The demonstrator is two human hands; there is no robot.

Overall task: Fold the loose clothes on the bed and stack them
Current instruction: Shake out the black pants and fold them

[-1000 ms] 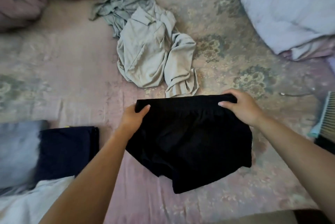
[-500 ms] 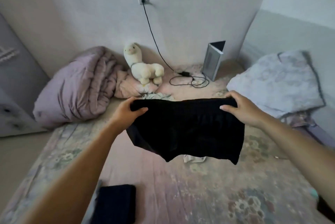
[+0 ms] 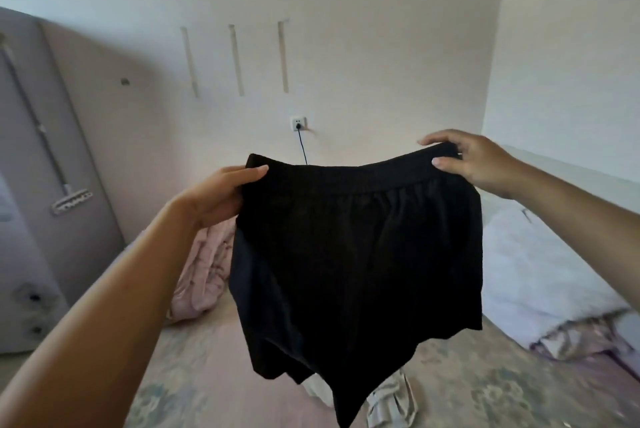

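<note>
- We see the black shorts [image 3: 356, 254] held up in the air above the bed [image 3: 194, 389], waistband on top and legs hanging down.
- The left hand [image 3: 218, 195] pinches the waistband's left end, thumb across the front.
- The right hand [image 3: 474, 160] grips the right end, fingers curled over the top edge.
- A crumpled grey garment [image 3: 388, 400] lies on the bed below the shorts.
- A pink quilt [image 3: 204, 275] is bunched behind the left forearm; a white pillow [image 3: 533, 275] sits at right.

Bed [image 3: 194, 375] bears pink quilt [image 3: 204, 275], perhaps pillows [image 3: 540, 275].
</note>
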